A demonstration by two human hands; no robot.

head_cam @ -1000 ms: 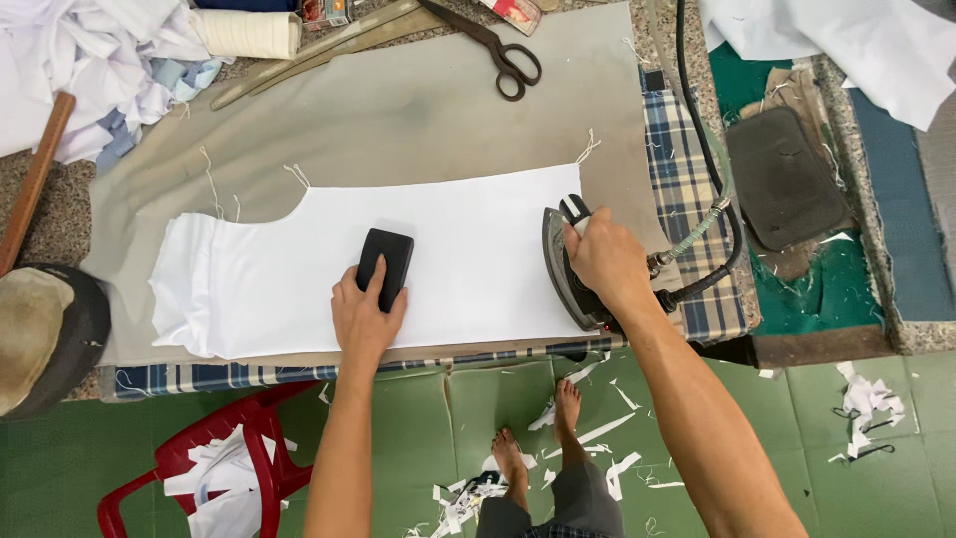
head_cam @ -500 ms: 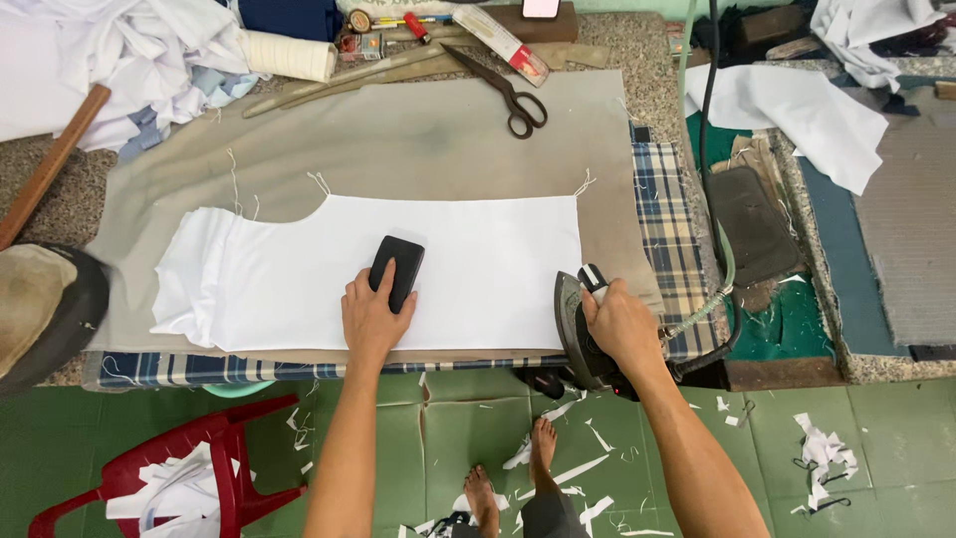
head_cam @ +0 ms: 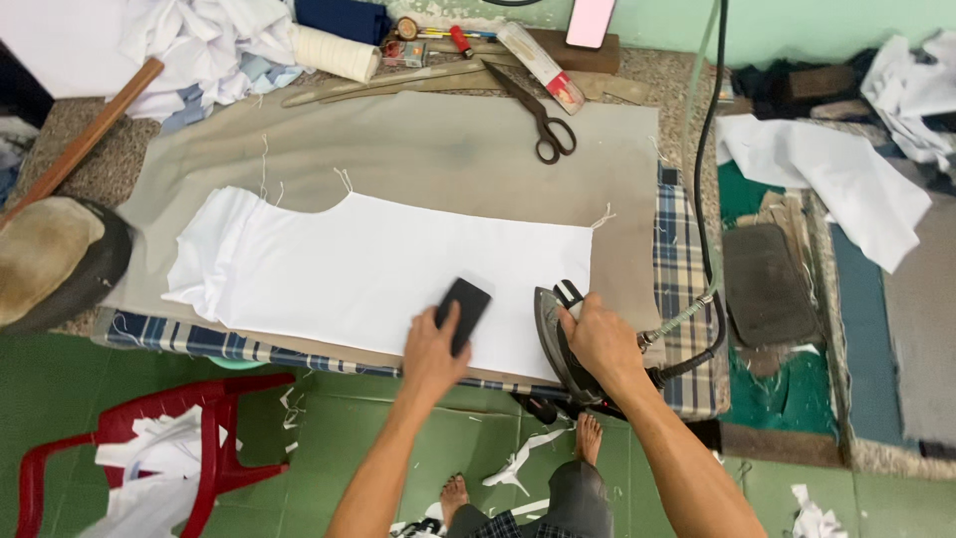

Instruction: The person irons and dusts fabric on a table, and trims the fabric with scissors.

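1. Since a second ago the iron [head_cam: 560, 339] has slid off the right end of the white fabric piece [head_cam: 378, 271] toward the near edge of the bench [head_cam: 687, 269]; it now sits tipped on its side, soleplate facing left, just beside the cloth's right edge rather than flat on it.
2. Right hand [head_cam: 597, 339] is closed around the iron's handle, arm running back to the lower right.
3. Left hand [head_cam: 433, 349] has shifted right along the cloth with the small black block [head_cam: 464, 311]; fingers curl over the block's near end and press it flat on the fabric close to the near hem, beside the iron.
4. Judgement: with the iron lifted off, pressing of this patch looks paused and the block holds the warm spot down.
5. White fabric piece lies spread flat on the grey-brown pressing cloth [head_cam: 418, 149], its curved neckline cut toward the far side, left end slightly bunched.
6. Checked cloth [head_cam: 682, 249] shows under the pressing cloth at the right and near edges; the black cord [head_cam: 705, 179] rises from the iron past it.
7. Farther back: scissors [head_cam: 543, 125] lie open on the pressing cloth, a cream thread roll [head_cam: 337, 52] and a heap of white cloth [head_cam: 189, 40] beyond.
8. Below the bench, a red plastic chair [head_cam: 189, 428] stands on the green floor among white scraps.
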